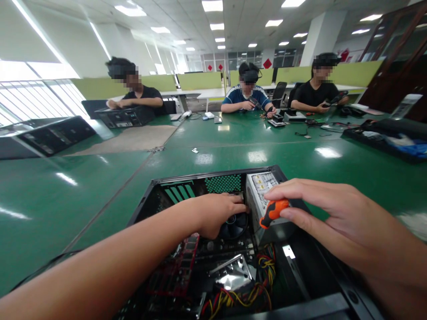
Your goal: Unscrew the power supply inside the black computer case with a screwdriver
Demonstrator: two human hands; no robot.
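The computer case, black and open at the top, is set on the green table, its inside laid bare. Nearest, a bundle of red, yellow and black wires is heaped, and just beyond it a shiny metal bracket is seen. To the left, a red circuit board is partly covered by the left forearm. The right hand is held above the right side of the case; an orange-and-black screwdriver is pinched between its thumb and fingers, the handle slanted in front of the silver power supply. The left hand is lowered into the case, over the black fan; its visible fingers are stretched toward the power supply and slightly parted, but whether anything is gripped beneath them cannot be told.

Beyond the case, a small pale piece is seen on the table. Farther off, a second black case is placed at the left, near a beige mat, and an open black box at the right. Across the table, three co-workers are seated, the middle one dressed in blue. Behind them, yellow-green partitions are ranged beneath lit ceiling panels.
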